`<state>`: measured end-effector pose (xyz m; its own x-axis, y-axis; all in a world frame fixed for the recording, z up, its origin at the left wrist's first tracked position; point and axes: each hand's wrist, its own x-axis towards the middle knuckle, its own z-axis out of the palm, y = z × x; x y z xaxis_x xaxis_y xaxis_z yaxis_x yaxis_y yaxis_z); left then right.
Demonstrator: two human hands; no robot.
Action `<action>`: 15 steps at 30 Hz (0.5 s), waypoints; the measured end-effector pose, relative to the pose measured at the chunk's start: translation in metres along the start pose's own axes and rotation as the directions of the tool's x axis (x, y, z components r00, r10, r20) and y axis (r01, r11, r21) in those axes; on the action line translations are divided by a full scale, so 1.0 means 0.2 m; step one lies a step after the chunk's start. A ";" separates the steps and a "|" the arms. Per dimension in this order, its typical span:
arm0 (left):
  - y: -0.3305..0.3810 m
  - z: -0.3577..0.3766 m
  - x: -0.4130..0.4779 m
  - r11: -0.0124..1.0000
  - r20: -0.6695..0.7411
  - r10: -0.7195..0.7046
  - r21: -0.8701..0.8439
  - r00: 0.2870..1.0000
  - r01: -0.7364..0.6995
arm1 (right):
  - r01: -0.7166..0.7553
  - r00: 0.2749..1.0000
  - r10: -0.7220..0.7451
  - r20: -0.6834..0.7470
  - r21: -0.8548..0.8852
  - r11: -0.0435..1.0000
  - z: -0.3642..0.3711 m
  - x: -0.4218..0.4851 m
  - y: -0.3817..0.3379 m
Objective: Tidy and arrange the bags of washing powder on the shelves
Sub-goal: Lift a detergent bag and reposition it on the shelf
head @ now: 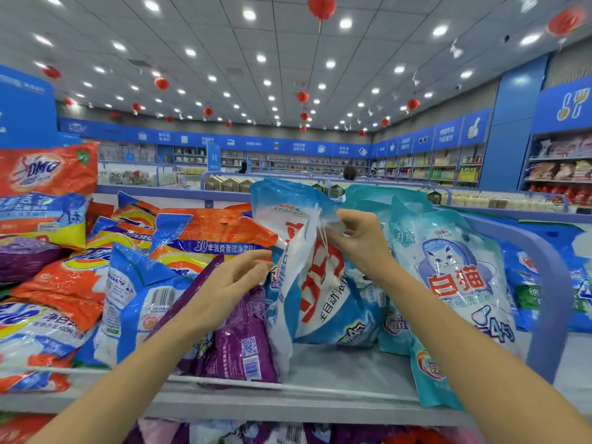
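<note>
Blue-white bag (320,299) stood upright on shelf (336,376); right hand (358,241) pinched its top, left hand (230,283) loose-fingered beside its edge.

"OMO" on orange bag (41,169), "白猫" on teal bag (456,283), "30年" on striped bag (211,243).

Bare shelf strip (339,370) lies open — purple bag (243,344) left, cat-print bag (455,277) right, blue-white bag (323,302) behind
</note>
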<state>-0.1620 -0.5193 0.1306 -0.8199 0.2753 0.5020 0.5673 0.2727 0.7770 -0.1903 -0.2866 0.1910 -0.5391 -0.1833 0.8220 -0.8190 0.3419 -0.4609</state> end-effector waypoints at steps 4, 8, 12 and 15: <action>-0.05 0.04 -0.07 0.997 0.053 0.038 0.068 0.998 -0.041 | -0.060 0.986 0.068 -0.149 0.059 0.997 0.01 0.02 -0.02; -0.11 0.05 -0.11 0.982 0.148 0.133 0.116 0.980 -0.151 | -0.108 0.926 0.166 -0.340 0.183 0.977 -0.03 0.02 0.00; -0.13 0.04 -0.12 0.920 0.125 0.250 0.278 0.960 -0.276 | -0.126 0.859 0.285 -0.425 0.363 0.923 -0.03 0.03 0.00; -0.11 0.04 -0.11 0.900 -0.079 0.366 0.284 0.927 -0.331 | -0.134 0.803 0.377 -0.463 0.475 0.870 0.00 0.02 -0.01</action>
<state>-0.1560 -0.5243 0.1009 -0.5583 0.2825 0.7801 0.8040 0.4159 0.4249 -0.1903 -0.2876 0.1953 -0.6502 0.4079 0.6410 -0.7333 -0.1163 -0.6698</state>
